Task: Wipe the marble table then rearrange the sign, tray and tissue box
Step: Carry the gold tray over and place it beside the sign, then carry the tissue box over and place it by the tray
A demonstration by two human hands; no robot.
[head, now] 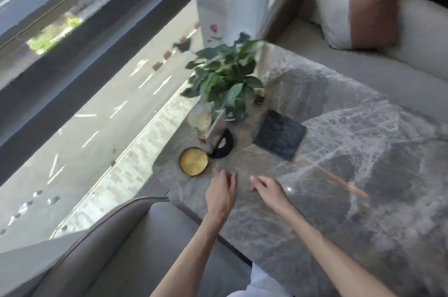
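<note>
Head view: low in the frame, the left hand [221, 191] and right hand [265, 187] hover over the marble table [363, 151], both empty, fingers relaxed. Just above them stand the gold tray [193, 161], sign [221, 144] and dark tissue box [278, 138]. Best to lift each piece rather than drag it, avoiding the plant [223, 78].

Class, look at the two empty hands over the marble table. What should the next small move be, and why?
Probably the left hand reaches forward to grip the gold tray: the tray lies just ahead of its relaxed, empty fingers, and no cloth is in view, so rearranging seems due.
</note>
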